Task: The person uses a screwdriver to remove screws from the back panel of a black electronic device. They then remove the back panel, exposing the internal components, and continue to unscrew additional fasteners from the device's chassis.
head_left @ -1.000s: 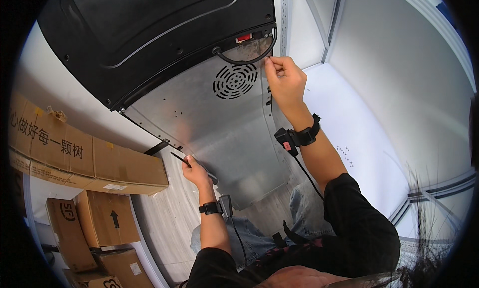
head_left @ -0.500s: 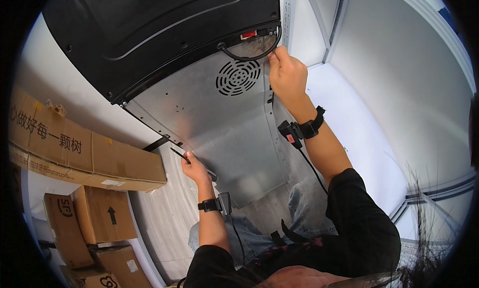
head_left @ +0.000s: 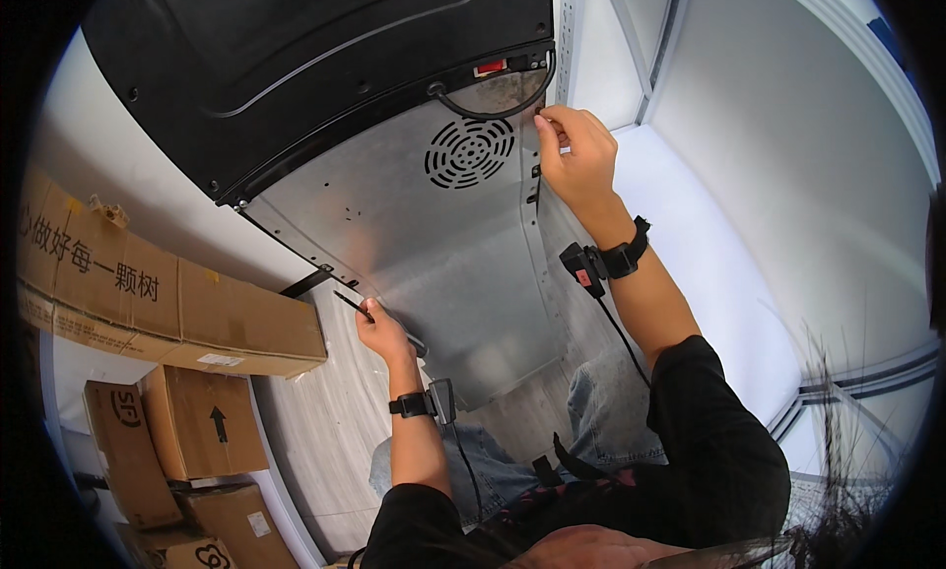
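Observation:
In front of me is a machine with a black upper housing (head_left: 325, 37) and a grey metal panel (head_left: 434, 264) below it, pierced by a round vent (head_left: 470, 153). My right hand (head_left: 581, 160) is closed in a pinch at the panel's upper right edge. A small dark spot shows at its fingertips, too small to name. Just above that hand, a black cable (head_left: 493, 116) loops down from the housing near a red switch (head_left: 490, 67). Closed around a screwdriver (head_left: 352, 305), my left hand (head_left: 384, 337) is beside the panel's lower left edge; the dark shaft points up and left.
A long cardboard box (head_left: 148, 293) lies at the left, with several smaller boxes (head_left: 207, 421) below it. White wall panels (head_left: 788, 175) in a metal frame stand on the right. Pale wood-look floor (head_left: 315, 451) shows between the boxes and my legs.
My right hand has moved slightly down and right, off the cable loop, and its fingers now pinch at the panel's edge. The left hand with the screwdriver has hardly moved.

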`<state>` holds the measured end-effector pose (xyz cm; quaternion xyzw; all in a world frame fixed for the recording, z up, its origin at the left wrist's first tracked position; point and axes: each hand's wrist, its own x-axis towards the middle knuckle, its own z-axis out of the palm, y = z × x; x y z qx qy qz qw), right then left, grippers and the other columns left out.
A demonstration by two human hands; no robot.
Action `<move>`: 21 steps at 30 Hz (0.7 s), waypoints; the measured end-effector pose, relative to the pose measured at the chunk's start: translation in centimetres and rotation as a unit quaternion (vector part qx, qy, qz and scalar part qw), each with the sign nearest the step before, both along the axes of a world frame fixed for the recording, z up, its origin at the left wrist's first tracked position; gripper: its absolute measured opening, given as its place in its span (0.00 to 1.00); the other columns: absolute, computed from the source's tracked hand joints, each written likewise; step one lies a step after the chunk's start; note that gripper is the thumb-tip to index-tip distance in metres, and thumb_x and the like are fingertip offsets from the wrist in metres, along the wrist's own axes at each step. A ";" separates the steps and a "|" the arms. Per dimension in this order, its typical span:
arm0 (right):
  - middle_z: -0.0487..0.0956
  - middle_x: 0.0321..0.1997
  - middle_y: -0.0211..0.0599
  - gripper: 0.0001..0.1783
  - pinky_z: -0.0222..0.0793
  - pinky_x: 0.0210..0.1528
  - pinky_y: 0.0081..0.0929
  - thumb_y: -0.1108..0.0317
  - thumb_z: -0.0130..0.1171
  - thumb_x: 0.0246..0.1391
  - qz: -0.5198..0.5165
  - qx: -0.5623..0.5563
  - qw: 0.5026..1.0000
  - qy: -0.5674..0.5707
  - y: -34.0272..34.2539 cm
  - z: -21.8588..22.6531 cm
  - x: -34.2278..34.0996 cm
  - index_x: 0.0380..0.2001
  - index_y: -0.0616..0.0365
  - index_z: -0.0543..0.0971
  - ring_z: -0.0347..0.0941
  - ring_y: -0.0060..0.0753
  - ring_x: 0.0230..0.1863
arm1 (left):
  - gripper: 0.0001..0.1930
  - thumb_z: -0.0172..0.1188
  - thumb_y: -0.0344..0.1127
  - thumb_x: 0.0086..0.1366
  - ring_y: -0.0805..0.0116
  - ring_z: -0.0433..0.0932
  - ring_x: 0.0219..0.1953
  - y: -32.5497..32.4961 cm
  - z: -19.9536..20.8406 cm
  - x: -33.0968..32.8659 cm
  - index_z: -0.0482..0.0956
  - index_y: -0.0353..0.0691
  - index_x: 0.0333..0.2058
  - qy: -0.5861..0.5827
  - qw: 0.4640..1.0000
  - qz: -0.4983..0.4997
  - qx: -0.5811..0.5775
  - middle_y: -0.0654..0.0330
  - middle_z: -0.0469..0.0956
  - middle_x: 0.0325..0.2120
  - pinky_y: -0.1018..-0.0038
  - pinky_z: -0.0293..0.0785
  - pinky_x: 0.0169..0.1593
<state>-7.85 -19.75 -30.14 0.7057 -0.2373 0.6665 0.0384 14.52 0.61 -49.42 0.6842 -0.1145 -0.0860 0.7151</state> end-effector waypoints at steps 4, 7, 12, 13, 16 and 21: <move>0.76 0.20 0.35 0.03 0.66 0.22 0.27 0.79 0.59 0.44 -0.006 -0.022 1.000 0.013 -0.2 0.0 0.0 0.24 0.60 0.76 0.70 0.36 0.20 | 0.10 0.53 0.37 0.66 0.77 0.66 0.30 0.0 -0.2 0.2 0.74 0.34 0.35 0.013 1.000 -0.003 -0.009 0.67 0.71 0.27 0.78 0.64 0.36; 0.77 0.21 0.36 0.04 0.67 0.23 0.28 0.79 0.59 0.43 0.001 0.038 0.999 0.014 0.0 0.0 0.0 0.25 0.60 0.76 0.71 0.38 0.20 | 0.10 0.53 0.37 0.66 0.78 0.66 0.29 0.0 -0.3 0.3 0.74 0.34 0.35 0.016 1.000 0.002 -0.013 0.68 0.71 0.27 0.79 0.64 0.35; 0.76 0.20 0.37 0.04 0.66 0.22 0.27 0.79 0.59 0.43 0.004 -0.012 1.000 -0.009 -0.2 0.4 0.5 0.25 0.60 0.76 0.72 0.36 0.20 | 0.10 0.53 0.37 0.66 0.78 0.65 0.29 -0.1 -0.3 0.2 0.74 0.35 0.35 0.009 1.000 0.001 -0.008 0.68 0.71 0.27 0.79 0.64 0.35; 0.76 0.20 0.37 0.04 0.66 0.22 0.26 0.79 0.59 0.43 0.007 -0.018 1.000 -0.012 -0.3 0.4 0.5 0.25 0.60 0.76 0.72 0.36 0.20 | 0.10 0.53 0.37 0.66 0.78 0.65 0.29 -0.1 -0.5 0.3 0.74 0.34 0.35 0.007 1.000 -0.001 -0.008 0.68 0.71 0.27 0.79 0.64 0.35; 0.75 0.17 0.37 0.03 0.65 0.21 0.25 0.79 0.59 0.44 0.014 0.007 1.000 -0.017 -0.8 -0.2 0.4 0.24 0.61 0.75 0.71 0.35 0.18 | 0.10 0.53 0.37 0.66 0.78 0.65 0.29 0.0 -0.5 0.3 0.74 0.34 0.35 0.002 1.000 -0.004 -0.006 0.68 0.71 0.27 0.79 0.64 0.35; 0.72 0.13 0.36 0.06 0.63 0.19 0.23 0.77 0.59 0.47 0.097 0.196 0.973 -0.074 -0.1 0.1 0.8 0.21 0.61 0.72 0.68 0.31 0.14 | 0.10 0.52 0.37 0.66 0.78 0.65 0.29 0.1 -0.4 0.3 0.74 0.34 0.35 0.000 1.000 -0.005 0.000 0.68 0.71 0.27 0.79 0.64 0.35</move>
